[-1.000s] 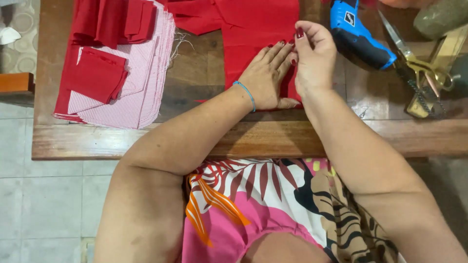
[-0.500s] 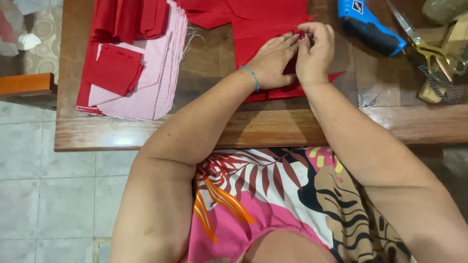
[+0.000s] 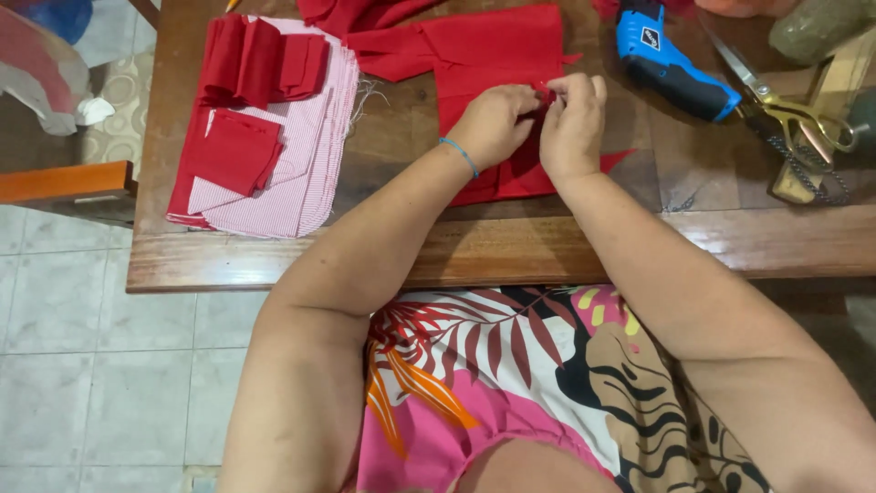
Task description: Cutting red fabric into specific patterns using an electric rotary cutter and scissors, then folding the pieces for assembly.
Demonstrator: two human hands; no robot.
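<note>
Fingertips of the left hand (image 3: 493, 123) and right hand (image 3: 572, 123) pinch a fold in red cloth (image 3: 497, 68) at upper centre, best kept flat on the bench (image 3: 401, 260).

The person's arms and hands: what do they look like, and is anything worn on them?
Both arms are bare to the shoulder, with no sleeves or gloves. The left hand has a thin blue bracelet around its wrist. The right hand wears nothing visible; no rings show.

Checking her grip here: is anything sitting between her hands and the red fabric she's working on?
Nothing visible. The left hand and right hand both rest directly on the red fabric, fingertips pinching it between them.
</note>
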